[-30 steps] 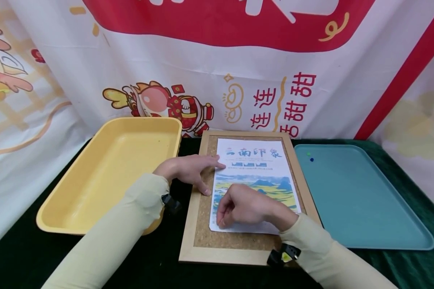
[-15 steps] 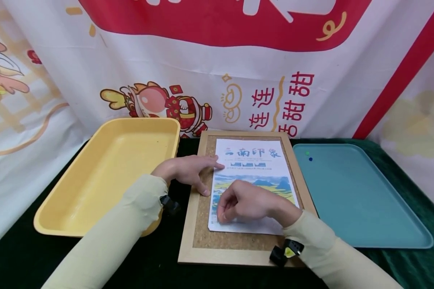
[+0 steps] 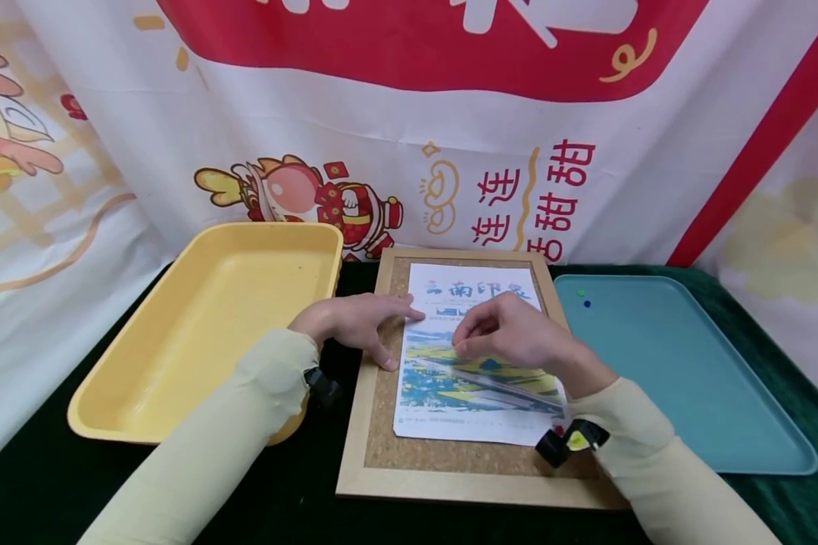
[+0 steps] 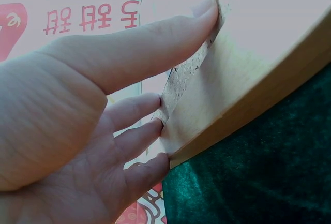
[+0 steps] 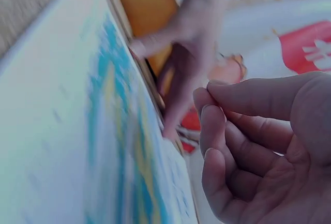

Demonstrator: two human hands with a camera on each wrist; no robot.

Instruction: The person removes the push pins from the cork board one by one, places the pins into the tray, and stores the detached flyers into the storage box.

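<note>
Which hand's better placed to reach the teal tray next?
Right, probably. The right hand hovers over the poster with fingertips pinched, on the side of the teal tray. The left hand lies flat on the poster's left edge, farther away, and would have to cross over.

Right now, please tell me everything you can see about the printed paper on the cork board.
The printed paper is a white sheet in portrait format, with blue Chinese characters on top and a blue, yellow and green landscape below. It lies flat on the cork board, inside its wooden frame. The left hand presses its left edge with straight fingers. The right hand is over its upper part, fingers curled.
</note>
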